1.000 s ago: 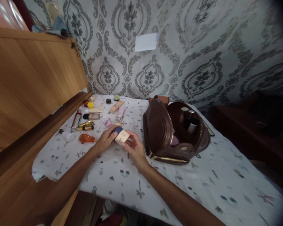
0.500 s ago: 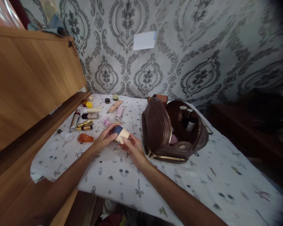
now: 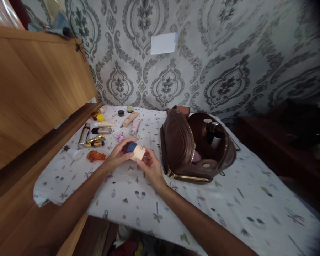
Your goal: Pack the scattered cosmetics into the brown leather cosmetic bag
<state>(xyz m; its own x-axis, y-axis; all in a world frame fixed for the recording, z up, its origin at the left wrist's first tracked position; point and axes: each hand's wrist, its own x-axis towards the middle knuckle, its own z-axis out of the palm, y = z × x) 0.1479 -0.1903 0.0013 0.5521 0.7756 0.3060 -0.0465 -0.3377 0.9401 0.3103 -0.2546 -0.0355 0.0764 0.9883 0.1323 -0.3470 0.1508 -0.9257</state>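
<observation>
A small jar with a dark blue lid and a cream body is held between both hands above the cloth. My left hand grips it at the blue end, and the fingers of my right hand close on the cream end. To the right stands an open brown bag with bottles inside. Left of my hands lie an orange bottle, gold tubes and a pink-and-white tube. Just beyond them are a pale pink tube and a peach tube.
The patterned white cloth covers the table. A wooden panel rises at the left, with a silver bottle and a clear item near it. Two small jars, one a dark-lidded jar, sit near the wall.
The jar has turned slightly in my hands, so more of its cream side with small print shows. My right fingers have shifted on it.
</observation>
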